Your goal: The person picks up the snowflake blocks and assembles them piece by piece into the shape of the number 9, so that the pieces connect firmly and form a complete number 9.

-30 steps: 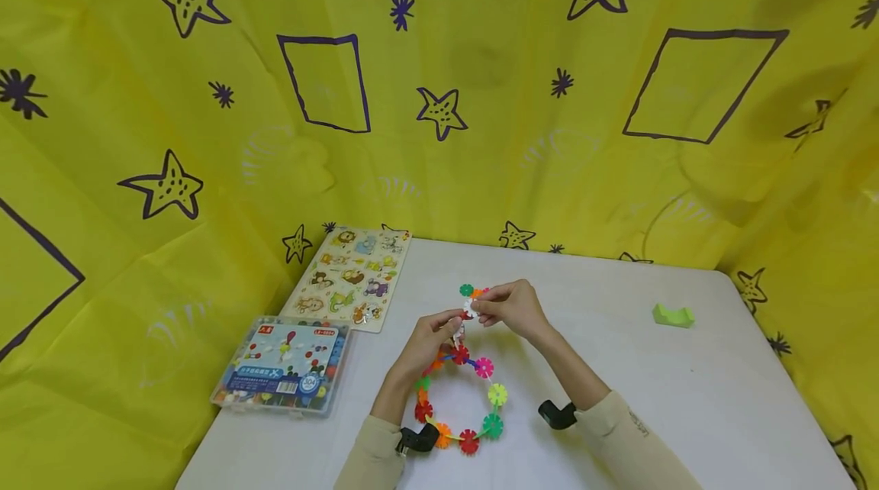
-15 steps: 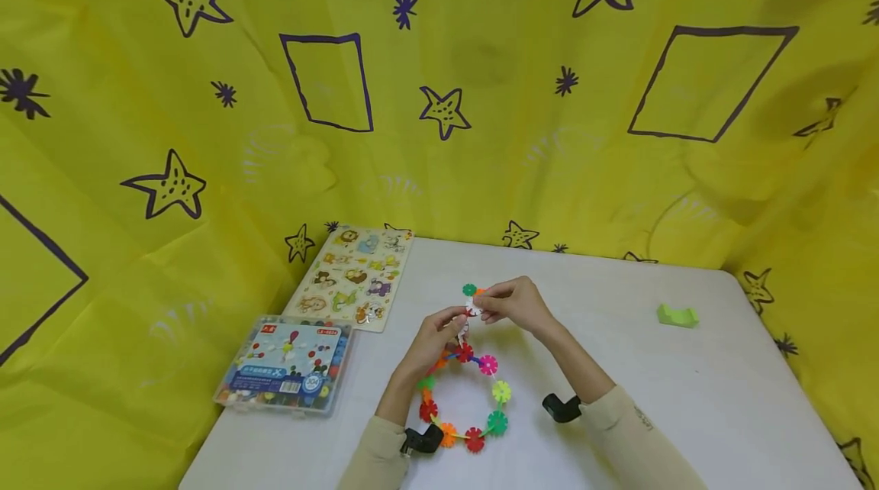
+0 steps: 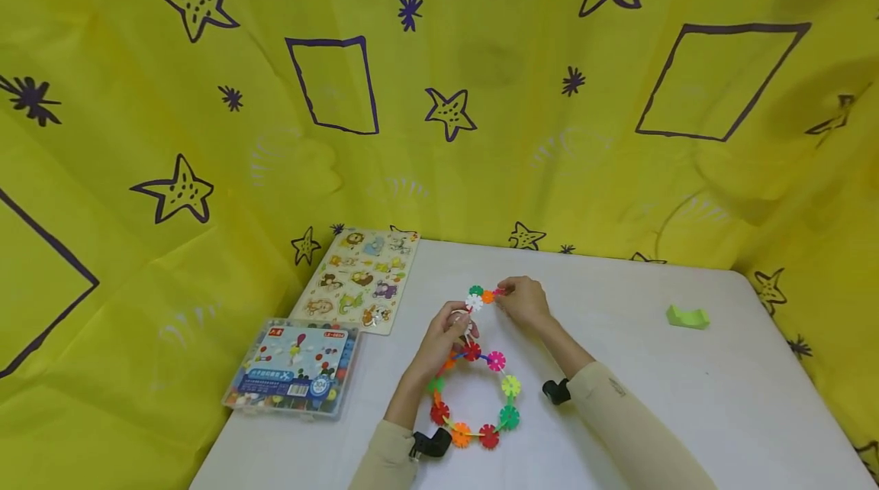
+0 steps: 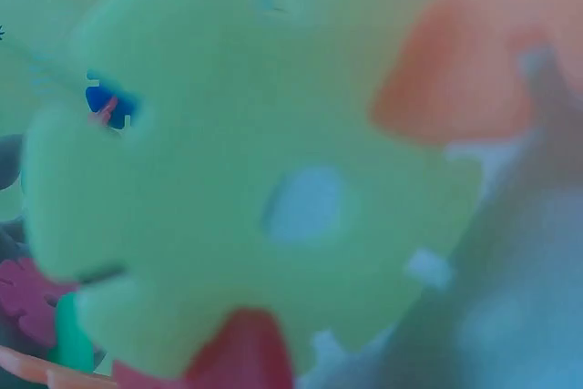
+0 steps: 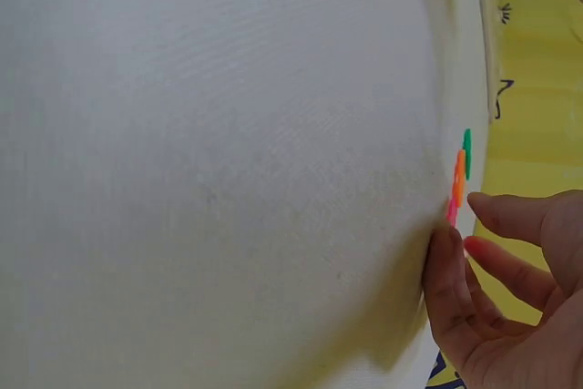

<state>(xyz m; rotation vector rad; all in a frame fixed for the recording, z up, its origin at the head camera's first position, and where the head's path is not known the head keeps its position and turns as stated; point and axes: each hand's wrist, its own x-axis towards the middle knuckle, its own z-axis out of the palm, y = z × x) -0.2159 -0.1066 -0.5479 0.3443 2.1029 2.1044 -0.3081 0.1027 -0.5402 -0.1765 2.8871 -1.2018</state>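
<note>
Head view shows the left hand [image 3: 449, 330] gripping the snowflake-disc ring [image 3: 474, 398] while the right hand [image 3: 525, 301] pinches its loose end, best kept level over the table [image 3: 652, 383].

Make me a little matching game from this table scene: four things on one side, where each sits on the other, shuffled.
Things:
1. small green foam block
2. wooden animal puzzle board
3. clear plastic box of coloured pieces
4. ring of coloured snowflake discs

Places:
A. front left edge of the white table
B. between the person's two forearms
C. far left, against the yellow cloth
D. alone on the right side

Pairs: 1-D, 2-C, 3-A, 4-B
</note>
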